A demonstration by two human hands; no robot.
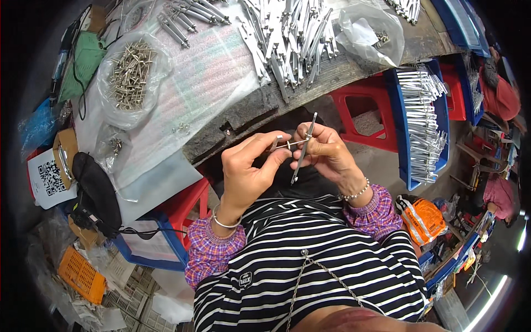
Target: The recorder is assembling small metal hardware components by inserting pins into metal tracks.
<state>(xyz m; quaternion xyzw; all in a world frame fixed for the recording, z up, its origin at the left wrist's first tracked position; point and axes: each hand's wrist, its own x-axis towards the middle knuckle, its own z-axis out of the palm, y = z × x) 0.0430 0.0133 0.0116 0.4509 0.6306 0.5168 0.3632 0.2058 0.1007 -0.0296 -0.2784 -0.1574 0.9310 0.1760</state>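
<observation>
In front of my chest, over the table's near edge, my right hand (333,155) grips a slim grey metal bar (299,163), which stands tilted between thumb and fingers. My left hand (243,170) is closed in a pinch on a thin metal pin (282,146) with a wider collar partway along it. The pin points across to the bar and meets it near the right fingertips; whether it passes into the bar cannot be made out. A small metal end piece (279,137) shows at the left index fingertip.
Loose metal bars (293,41) are heaped on the worn table (265,108). A plastic bag of screw-like pins (131,77) lies left, another bag (370,36) right. A blue tray (395,122) of bars rests by a red stool (359,116). Other people are at far right.
</observation>
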